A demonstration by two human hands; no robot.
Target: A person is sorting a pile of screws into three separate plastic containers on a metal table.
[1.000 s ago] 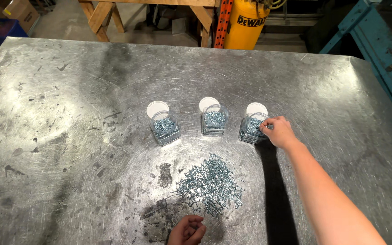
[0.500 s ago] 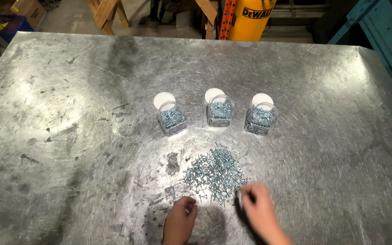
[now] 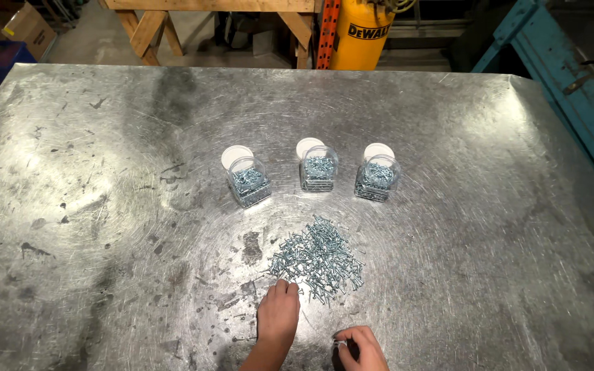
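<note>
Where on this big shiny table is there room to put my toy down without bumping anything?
The metal table is bare left of the left jar and right of the right jar. It is crowded in the middle: three jars, the screw pile, then the left hand and right hand.

Scratched metal bench [image 3: 104, 206]; beyond its far edge, a yellow cylindrical tank [image 3: 360, 34], wooden sawhorse legs [image 3: 147, 27], a blue metal frame [image 3: 572, 89], a cardboard box [image 3: 29, 27].
</note>
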